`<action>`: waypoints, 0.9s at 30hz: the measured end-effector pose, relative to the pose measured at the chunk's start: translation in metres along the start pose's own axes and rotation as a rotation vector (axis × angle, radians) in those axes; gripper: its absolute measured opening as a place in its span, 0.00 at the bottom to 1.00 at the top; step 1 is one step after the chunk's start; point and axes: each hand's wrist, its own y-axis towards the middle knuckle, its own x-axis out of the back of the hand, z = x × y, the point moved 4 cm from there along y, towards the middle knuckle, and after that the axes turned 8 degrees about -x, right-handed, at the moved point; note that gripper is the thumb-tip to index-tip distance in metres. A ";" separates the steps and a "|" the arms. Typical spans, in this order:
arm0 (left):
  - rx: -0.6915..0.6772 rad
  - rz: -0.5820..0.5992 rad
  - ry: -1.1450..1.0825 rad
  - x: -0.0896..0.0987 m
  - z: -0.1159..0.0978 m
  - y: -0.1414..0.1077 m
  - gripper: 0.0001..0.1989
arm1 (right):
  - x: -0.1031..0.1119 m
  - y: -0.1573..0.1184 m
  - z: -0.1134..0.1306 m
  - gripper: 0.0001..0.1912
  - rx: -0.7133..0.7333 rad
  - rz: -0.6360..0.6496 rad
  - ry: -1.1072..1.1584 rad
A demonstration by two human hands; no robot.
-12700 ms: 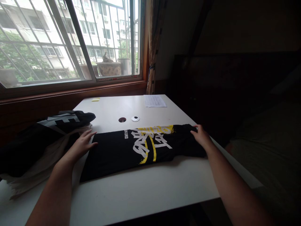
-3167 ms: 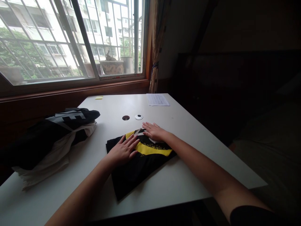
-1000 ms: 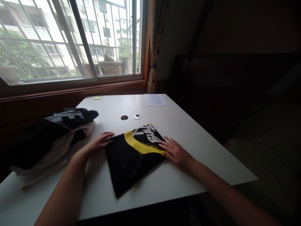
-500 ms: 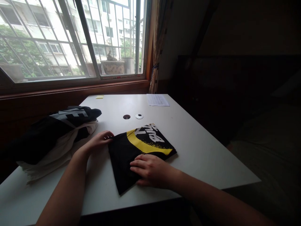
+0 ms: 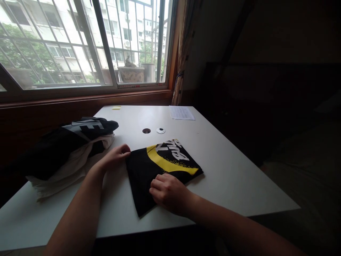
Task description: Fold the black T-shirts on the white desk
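A folded black T-shirt (image 5: 144, 177) with a yellow curve and white lettering lies flat on the white table. My left hand (image 5: 118, 154) is at its far left corner, thumb and fingers closed on the edge. Over the near right edge, my right hand (image 5: 169, 192) is closed, its fingers curled against the cloth; the fingertips and thumb are hidden. To the left of my left hand is a heap of clothes (image 5: 71, 142), black with a grey print on top and a pale cloth beneath.
The white table (image 5: 226, 185) ends at a near edge just below the shirt. Farther back are a round cable hole (image 5: 146, 131), a white disc-shaped cover (image 5: 160, 131), a yellow sticky note (image 5: 116, 107) and printed sheets (image 5: 182, 112). A barred window (image 5: 114, 53) stands beyond.
My right hand's fingers, stretched out over the shirt before, have curled in. My left hand's fingers have drawn together at the corner. The whole view has shifted slightly; the shirt stays in place.
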 end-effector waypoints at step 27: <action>0.003 0.013 0.007 -0.006 0.017 0.007 0.17 | -0.002 -0.002 0.008 0.12 -0.086 0.014 0.063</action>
